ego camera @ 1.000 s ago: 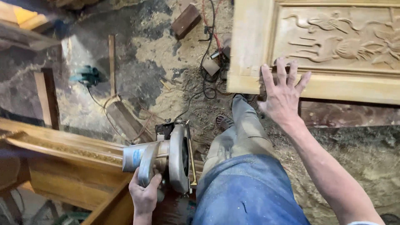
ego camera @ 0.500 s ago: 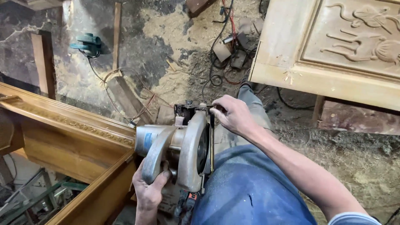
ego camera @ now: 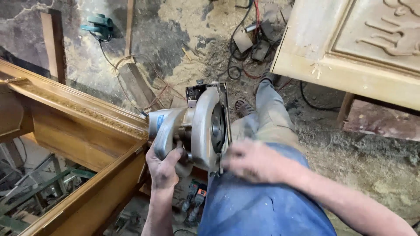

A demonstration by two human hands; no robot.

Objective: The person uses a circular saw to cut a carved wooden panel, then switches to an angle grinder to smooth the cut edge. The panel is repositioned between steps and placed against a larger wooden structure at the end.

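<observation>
- Saw: circular saw (ego camera: 197, 126) sits over my thigh, beside the wooden frame (ego camera: 78, 118).
- My left hand (ego camera: 164, 168) is clamped round its handle.
- My right hand (ego camera: 253, 161) is blurred at the blade guard; I cannot tell its finger state.
- I judge this to be the readying step; next needs a steady two-handed hold.

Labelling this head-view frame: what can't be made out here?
- Right hand: motion-blurred, so its fingers and any contact with the saw are unclear.
- Circular saw: blade teeth hidden behind the metal guard; lower part covered by both hands.
- Left hand: palm and grip hidden by the saw handle.
- Carved panel: cut off by the top and right edges.
- Green tool on the floor: too small to identify.
</observation>
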